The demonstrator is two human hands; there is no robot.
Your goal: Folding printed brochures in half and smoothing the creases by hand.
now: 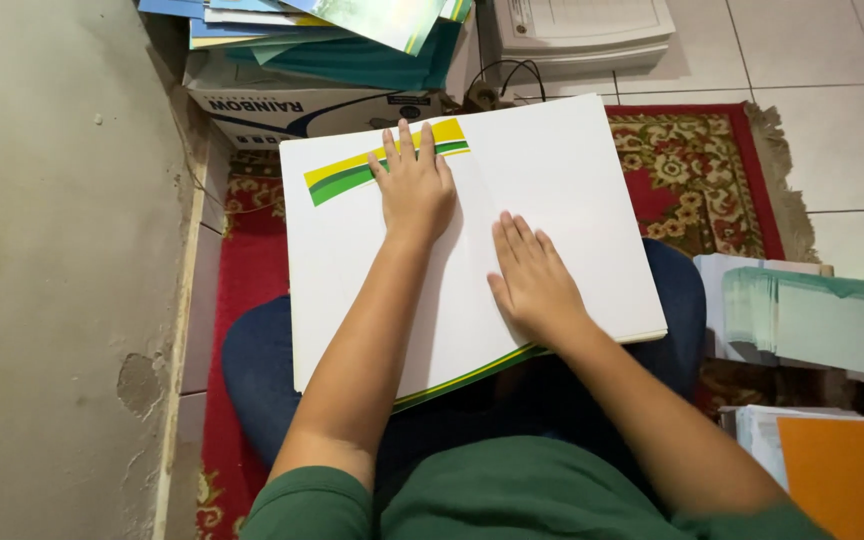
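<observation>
The right hand [534, 280] and left hand [414, 185] lie open and flat, gripping nothing, on a white folded card sheet [562, 170] resting across the lap; it appears light, semi-stiff, crease-prone and best held by its edges.

A stack of large sheets [562, 200] rests on the lap of a person seated on a rug [697, 170], with the left hand [414, 185] flat on its far left part and the right hand [532, 280] flat nearer the middle. Beyond the stack stands a cardboard box [292, 105] with folders [352, 40] piled on it, a wall [52, 250] running along the left. To the right, on the floor [822, 100], lie paper bundles [812, 320].
</observation>
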